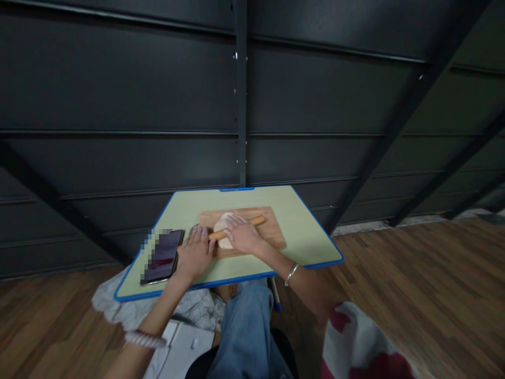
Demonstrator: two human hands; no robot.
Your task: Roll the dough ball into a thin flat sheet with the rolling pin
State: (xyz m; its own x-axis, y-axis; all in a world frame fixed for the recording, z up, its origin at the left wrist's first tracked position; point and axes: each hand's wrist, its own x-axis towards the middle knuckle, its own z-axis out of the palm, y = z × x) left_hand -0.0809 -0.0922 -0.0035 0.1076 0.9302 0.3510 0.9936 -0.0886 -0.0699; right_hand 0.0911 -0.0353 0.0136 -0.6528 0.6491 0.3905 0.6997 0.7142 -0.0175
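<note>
While both hands press down on one wooden rolling pin [258, 220], they sit near each other but apart. The left hand [195, 250] lies over the pin close to its left end, fingers stretched out and not curled into a fist. The right hand [242, 234] lies flat across it farther along, with its fingers reaching past the pin. This looks like the rolling-out step, with the pin on top of the dough [221, 222]. To move the pin well from here, both palms would need to push just as hard as each other, or one side may get thinner.

The dough is under the right hand and the pin, and some of it peeks out on the left hand's side. It is pale, flat and roundish, and the bit I can see looks smooth. I can't tell how thick it is.

Under the hands is a wooden cutting board [272, 237]. Around that spreads a pale green tabletop [307, 242] with a blue edge. Just left of the left hand lies a smartphone [163, 258].
</note>
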